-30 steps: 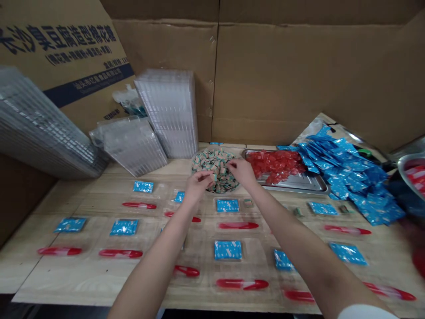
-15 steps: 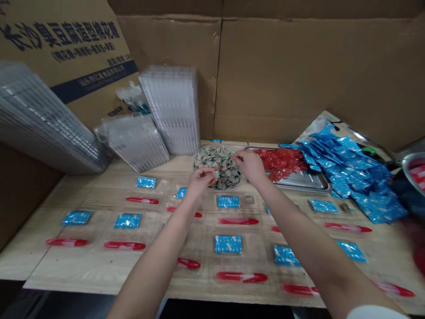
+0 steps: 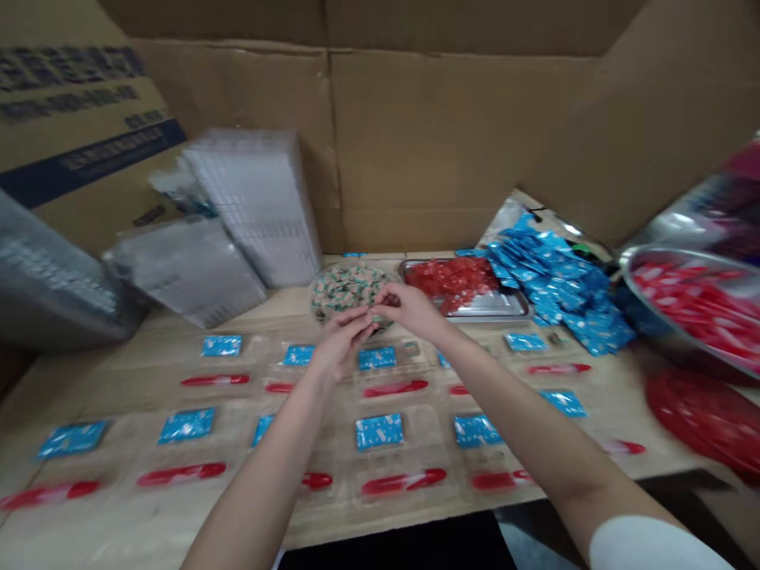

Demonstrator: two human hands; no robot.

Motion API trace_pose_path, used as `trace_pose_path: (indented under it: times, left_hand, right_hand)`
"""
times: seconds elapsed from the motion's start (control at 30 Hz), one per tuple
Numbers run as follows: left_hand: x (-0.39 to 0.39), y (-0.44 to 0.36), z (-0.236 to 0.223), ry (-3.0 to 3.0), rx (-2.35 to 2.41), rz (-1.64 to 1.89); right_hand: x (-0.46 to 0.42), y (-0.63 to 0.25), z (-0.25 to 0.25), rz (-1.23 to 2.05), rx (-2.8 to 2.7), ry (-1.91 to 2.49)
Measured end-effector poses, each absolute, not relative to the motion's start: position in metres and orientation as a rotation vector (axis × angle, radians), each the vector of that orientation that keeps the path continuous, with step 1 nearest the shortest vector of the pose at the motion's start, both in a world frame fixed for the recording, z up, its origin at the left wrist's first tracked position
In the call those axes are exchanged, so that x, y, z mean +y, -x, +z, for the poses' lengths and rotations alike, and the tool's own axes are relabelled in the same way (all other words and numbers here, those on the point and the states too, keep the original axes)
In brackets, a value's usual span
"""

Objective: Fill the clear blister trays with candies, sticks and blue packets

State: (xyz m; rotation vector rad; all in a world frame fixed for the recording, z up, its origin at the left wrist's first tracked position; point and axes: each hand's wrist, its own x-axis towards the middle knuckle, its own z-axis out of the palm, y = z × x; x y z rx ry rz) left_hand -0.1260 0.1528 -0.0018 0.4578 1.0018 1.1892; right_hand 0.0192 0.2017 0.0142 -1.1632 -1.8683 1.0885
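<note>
My left hand (image 3: 344,339) and my right hand (image 3: 411,310) meet just in front of a round bowl (image 3: 314,315) full of small tan-and-green packets (image 3: 341,286). Both hands are closed, fingertips pinched together around a small greenish packet (image 3: 376,318); blur hides how many pieces they hold. Below them, clear plastic trays (image 3: 424,423) lie in rows on the wooden table. Most trays carry a blue sachet (image 3: 378,431) and a red plastic piece (image 3: 404,481), perhaps folding cutlery. One tray in the back row also has a small packet (image 3: 555,339).
Behind the bowl stand stacks of clear trays (image 3: 255,206). A metal tray (image 3: 504,305) with red crinkled packets (image 3: 448,279) and a heap of blue sachets (image 3: 552,273) lie right of it. Farther right are a metal basin (image 3: 653,305) of red pieces and a red bag (image 3: 706,419). Cardboard (image 3: 463,142) walls the back.
My right hand has come away from the bowl toward my left hand, and their fingertips now meet. The view has swung right, bringing the basin of red pieces further into sight.
</note>
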Motion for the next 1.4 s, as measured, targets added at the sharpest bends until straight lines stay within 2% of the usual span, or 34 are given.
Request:
trace_pose_path:
  times: [0.13, 0.2, 0.4, 0.57, 0.67, 0.83, 1.07, 1.13, 1.23, 1.4]
  left_hand:
    - [0.136, 0.08, 0.001, -0.661, 1.037, 1.17]
    - [0.124, 0.046, -0.001, -0.779, 1.043, 1.099]
    - [0.079, -0.073, -0.02, -1.112, 0.994, 0.875]
    - [0.058, -0.133, -0.032, -1.721, 0.847, 0.682]
    - [0.055, -0.143, -0.032, -1.987, 0.796, 0.613]
    - [0.057, -0.145, -0.032, -2.084, 0.829, 0.514]
    - [0.056, -0.145, -0.035, -2.101, 0.861, 0.507]
    - [0.055, -0.145, -0.034, -2.103, 0.87, 0.505]
    - [0.056, -0.148, -0.035, -2.008, 0.886, 0.535]
    - [0.07, -0.17, -0.038, -1.359, 0.891, 0.601]
  right_hand:
    - [0.159, -0.063, 0.015, 1.491, -1.425, 1.263]
    - [0.133, -0.096, 0.015, 1.544, -1.268, 1.285]
    - [0.06, -0.243, 0.021, 1.289, -1.158, 1.669]
    - [0.04, -0.348, 0.014, 0.966, -1.032, 2.018]
    - [0.043, -0.364, 0.0, 0.849, -1.192, 2.17]
    - [0.041, -0.354, -0.015, 0.503, -1.409, 2.282]
    - [0.025, -0.341, -0.022, 0.375, -1.273, 2.221]
    - [0.024, -0.34, -0.022, 0.466, -1.094, 2.126]
    - [0.023, -0.339, -0.018, 0.82, -0.702, 1.831]
    - [0.018, -0.325, -0.007, 1.184, -0.393, 1.454]
